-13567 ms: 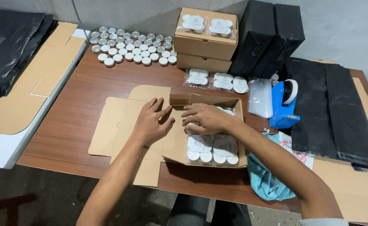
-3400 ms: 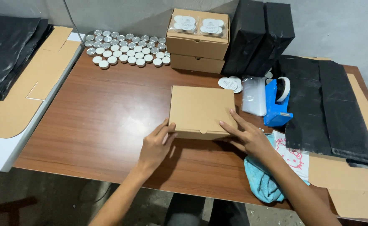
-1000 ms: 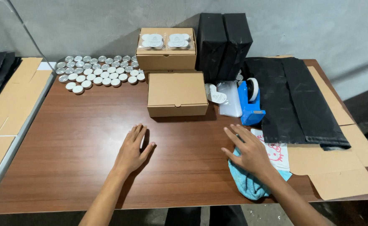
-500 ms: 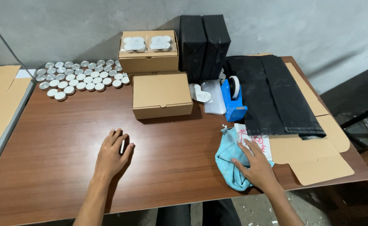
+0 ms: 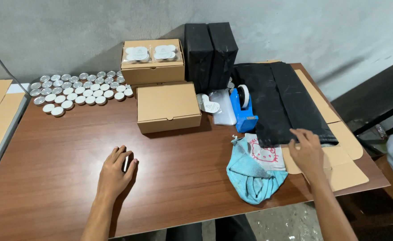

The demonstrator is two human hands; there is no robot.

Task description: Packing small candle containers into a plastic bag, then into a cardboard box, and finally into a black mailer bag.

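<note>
**Hands apart on the packing table**

Grey concrete wall backs your brown wooden table, seen from the one head view.

Your left hand lies palm down on bare wood, fingers loosely spread and holding nothing, well apart from everything else. Your right hand rests open on the flattened tan cardboard sheets at the table's right edge, its fingertips touching the near edge of the stack of black plastic mailer bags; it grips nothing.

Just left of that hand lies a crumpled blue cloth, with a white printed sheet beside it. A closed plain cardboard box sits mid-table. Behind it stands a second cardboard box with two clear packs of round tins on top. Many small silver-lidded round tins cluster at the far left. A blue tape dispenser stands just right of the closed box, beside two upright black boxes.
</note>
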